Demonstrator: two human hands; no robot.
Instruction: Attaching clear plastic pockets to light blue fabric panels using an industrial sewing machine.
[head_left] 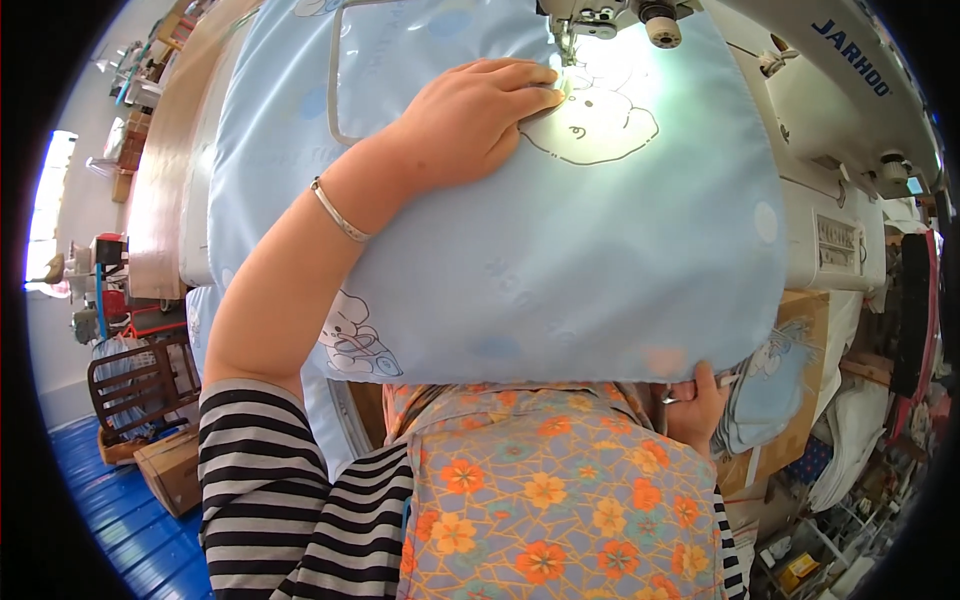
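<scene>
Light blue fabric (600, 270) with printed cartoon animals spreads across the sewing machine's bed and hangs toward my lap. A clear window panel (390, 60) with a grey border lies on it. My left hand (470, 120) rests flat on the fabric, fingers stretched toward the lit presser foot (567, 50), fingertips just left of it. At the near right edge of the fabric, my right hand (695, 405) is closed, thumb up. A small shiny piece shows at its fingers, too little to name. The fabric hides part of this hand.
The sewing machine's arm (800, 60) reaches over from the upper right. Right of my right hand, a stack of blue printed pieces (770, 390) lies by a cardboard box (805, 310). A wooden chair (140, 385) and a carton (170, 470) stand on the blue floor at left.
</scene>
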